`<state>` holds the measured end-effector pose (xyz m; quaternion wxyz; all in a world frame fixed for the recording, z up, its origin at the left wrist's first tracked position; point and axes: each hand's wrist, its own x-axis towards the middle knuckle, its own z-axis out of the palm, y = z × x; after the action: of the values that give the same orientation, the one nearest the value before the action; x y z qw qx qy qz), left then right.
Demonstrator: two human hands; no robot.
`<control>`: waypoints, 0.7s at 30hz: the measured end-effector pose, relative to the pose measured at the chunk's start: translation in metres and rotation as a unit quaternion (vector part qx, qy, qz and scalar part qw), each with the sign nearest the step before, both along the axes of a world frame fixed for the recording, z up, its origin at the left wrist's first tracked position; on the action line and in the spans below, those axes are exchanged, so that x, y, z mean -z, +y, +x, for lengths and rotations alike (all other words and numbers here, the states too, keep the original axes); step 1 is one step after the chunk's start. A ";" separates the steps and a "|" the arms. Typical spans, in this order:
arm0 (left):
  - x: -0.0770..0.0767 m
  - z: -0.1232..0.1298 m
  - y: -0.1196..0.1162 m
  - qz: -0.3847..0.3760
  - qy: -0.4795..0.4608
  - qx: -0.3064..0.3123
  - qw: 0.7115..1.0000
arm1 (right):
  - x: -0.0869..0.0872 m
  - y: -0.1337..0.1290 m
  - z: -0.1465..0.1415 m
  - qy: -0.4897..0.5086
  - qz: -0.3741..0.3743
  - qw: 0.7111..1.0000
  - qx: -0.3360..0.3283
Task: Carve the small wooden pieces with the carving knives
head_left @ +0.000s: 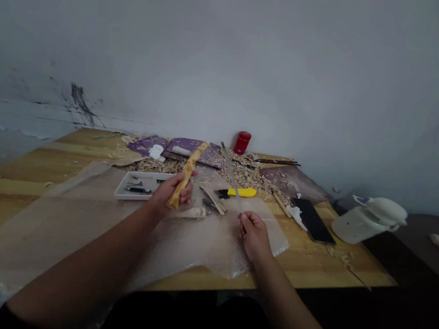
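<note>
My left grip [170,193] is clamping a rough wooden stick [186,174] around its lower part, and I am holding the stick tilted upward above a sheet of bubble wrap [211,251]. The stick is passing just in front of a white tray [121,192] of small carving tools. My right grip [253,235] is clamped on the lower end of a long, thin metal blade [232,176], which is leaning up and away from me toward the back of the wooden worktop [28,177]. Beyond my grips, a yellow-handled knife [242,191] is lying at the edge of a spread of wood shavings [242,169]. Purple folders [190,149] are lying at the back, and a red canister [242,142] is standing by the wall. To my right, a flat black slab [313,221] is lying near a white lidded flask [367,220].
</note>
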<state>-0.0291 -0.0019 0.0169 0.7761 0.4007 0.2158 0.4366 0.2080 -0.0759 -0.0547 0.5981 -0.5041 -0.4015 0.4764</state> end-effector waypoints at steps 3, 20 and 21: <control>-0.012 -0.017 0.007 0.015 -0.021 -0.021 0.999 | -0.001 0.002 -0.001 -0.002 0.002 1.000 0.009; -0.010 0.015 -0.084 0.296 0.523 -0.003 0.799 | -0.015 -0.010 0.003 -0.021 0.046 0.991 0.126; -0.007 0.020 -0.087 0.319 0.530 -0.018 0.786 | -0.019 -0.016 0.006 -0.040 0.051 0.988 0.137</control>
<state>-0.0095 -0.0888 0.0236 0.3602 0.7896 0.4487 0.2132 0.2141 -0.0922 -0.0360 0.6662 -0.5419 -0.3761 0.3479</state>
